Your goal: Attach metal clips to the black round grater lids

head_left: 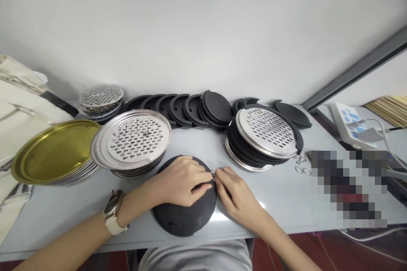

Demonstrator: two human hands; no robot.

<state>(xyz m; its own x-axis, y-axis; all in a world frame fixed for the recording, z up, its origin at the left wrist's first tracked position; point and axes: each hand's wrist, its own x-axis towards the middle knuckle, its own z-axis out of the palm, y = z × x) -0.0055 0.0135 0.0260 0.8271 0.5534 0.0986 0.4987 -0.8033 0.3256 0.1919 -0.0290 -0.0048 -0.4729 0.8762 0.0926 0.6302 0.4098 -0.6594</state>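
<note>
A round black disc lies flat at the table's front edge, with a small dark slot near its lower rim. My left hand rests over it, fingers curled and closed at the right rim; their exact hold is partly hidden. A thin metal ring shows at that rim, between the fingertips of both hands. From the right, my right hand pinches the ring with thumb and fingers closed.
Gold trays are stacked at left, beside a silver perforated grater plate on another stack. Black discs line the wall. At right stand a stack topped by a grater plate, loose metal rings and a white box.
</note>
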